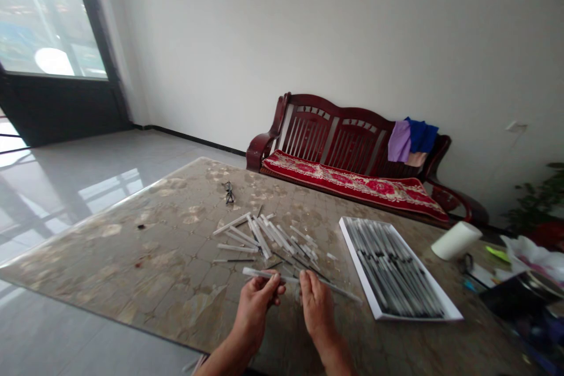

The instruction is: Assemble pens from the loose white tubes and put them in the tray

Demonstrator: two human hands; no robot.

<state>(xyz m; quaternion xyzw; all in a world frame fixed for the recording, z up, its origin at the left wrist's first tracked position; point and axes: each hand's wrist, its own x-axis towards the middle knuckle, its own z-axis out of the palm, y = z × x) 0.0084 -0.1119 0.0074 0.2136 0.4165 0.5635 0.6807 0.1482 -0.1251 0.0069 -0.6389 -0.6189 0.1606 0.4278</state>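
Note:
My left hand [261, 301] is closed around a slim, clear pen-like tube [252, 272], its whitish end sticking out to the left. The tube runs across to my right hand [318, 304], whose fingers are pressed together on it. Past my right hand a thin clear length [346, 292] points right; I cannot tell whether it belongs to the held tube or lies on the table. Just beyond my hands is a loose pile of clear tubes [261, 238] mixed with thin dark rods [241, 260]. To the right, a white box [358, 273] holds many clear-and-black pens [392, 270] in rows.
The patterned table [176, 282] carries black glasses [229, 192] toward the back. On the right are a white roll [456, 241], a plastic bag [529, 255] and a dark cup [524, 294]. Behind the table stands a red wooden bench [335, 129] with cloths [412, 140] over it.

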